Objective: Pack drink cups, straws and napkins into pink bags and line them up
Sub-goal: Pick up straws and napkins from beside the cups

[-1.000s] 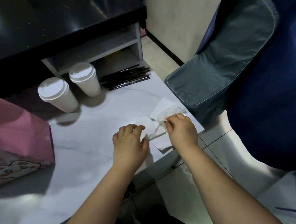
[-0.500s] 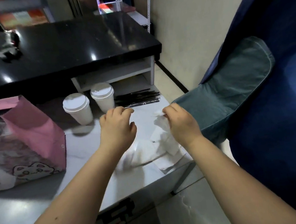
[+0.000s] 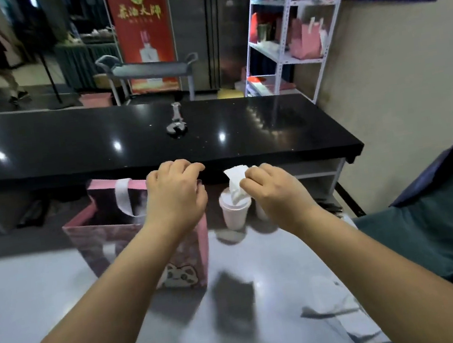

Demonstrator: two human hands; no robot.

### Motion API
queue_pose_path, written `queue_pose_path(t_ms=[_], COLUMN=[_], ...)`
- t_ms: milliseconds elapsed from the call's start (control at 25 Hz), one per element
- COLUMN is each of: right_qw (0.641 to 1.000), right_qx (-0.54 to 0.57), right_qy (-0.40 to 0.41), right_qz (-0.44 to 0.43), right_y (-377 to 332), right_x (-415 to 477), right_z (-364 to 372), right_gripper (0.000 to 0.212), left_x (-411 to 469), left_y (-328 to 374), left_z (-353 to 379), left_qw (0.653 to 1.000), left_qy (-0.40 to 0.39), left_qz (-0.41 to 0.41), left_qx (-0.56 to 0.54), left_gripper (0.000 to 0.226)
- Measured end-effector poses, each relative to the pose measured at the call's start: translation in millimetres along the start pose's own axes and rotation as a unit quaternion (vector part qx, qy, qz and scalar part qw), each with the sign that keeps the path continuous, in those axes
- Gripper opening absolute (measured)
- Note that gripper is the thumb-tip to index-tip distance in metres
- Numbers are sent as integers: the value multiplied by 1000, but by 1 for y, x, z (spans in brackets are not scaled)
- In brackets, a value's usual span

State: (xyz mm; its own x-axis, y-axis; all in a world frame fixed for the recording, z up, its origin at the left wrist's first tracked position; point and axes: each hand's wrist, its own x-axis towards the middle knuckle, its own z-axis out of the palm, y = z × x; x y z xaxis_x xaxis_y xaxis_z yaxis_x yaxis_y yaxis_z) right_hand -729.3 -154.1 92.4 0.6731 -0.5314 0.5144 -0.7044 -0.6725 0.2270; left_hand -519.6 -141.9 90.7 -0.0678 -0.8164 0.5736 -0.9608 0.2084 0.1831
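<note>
One napkin [image 3: 235,183] is pinched in the right hand [image 3: 274,191], up in the air over the cup [image 3: 235,213], at 3 o'clock from the pink bag [image 3: 142,240]. Left hand [image 3: 175,195] hovers over the bag mouth, fingers [image 3: 190,168] loosely curled, holding nothing. Risk imo: the floppy tissue snags the rim or clips the cup, tipping it on the bench [image 3: 63,293].

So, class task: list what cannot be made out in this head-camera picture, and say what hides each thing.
- Inside of the pink bag: the left hand and forearm cover its opening.
- Second cup: behind the right hand; only the first cup shows.
- Straws: hidden by the right wrist.
- Loose napkins on the table: blurred.
- Held napkin: count unclear.
</note>
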Motion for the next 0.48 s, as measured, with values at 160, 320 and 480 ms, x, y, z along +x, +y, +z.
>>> queue_pose_path(t_ms=[160,320,480], right_qw=[998,994,976], right_qx=[12,90,213], right_qy=[45,51,41], right_qz=[-46,-44,-34], right_y=[-44,-91,-125], right_x=[65,121,157], right_z=[5,5,15], right_gripper=[21,13,14], left_x=[-3,-7,-2], left_y=[-78,-163,-219], left_z=[-27,-44,-38], left_qw=[1000,991,976], left_qy=[-1,-77,-193], left_qz=[-28,-70,-40], left_qx=[-4,-80,-88], left_gripper=[37,25,34])
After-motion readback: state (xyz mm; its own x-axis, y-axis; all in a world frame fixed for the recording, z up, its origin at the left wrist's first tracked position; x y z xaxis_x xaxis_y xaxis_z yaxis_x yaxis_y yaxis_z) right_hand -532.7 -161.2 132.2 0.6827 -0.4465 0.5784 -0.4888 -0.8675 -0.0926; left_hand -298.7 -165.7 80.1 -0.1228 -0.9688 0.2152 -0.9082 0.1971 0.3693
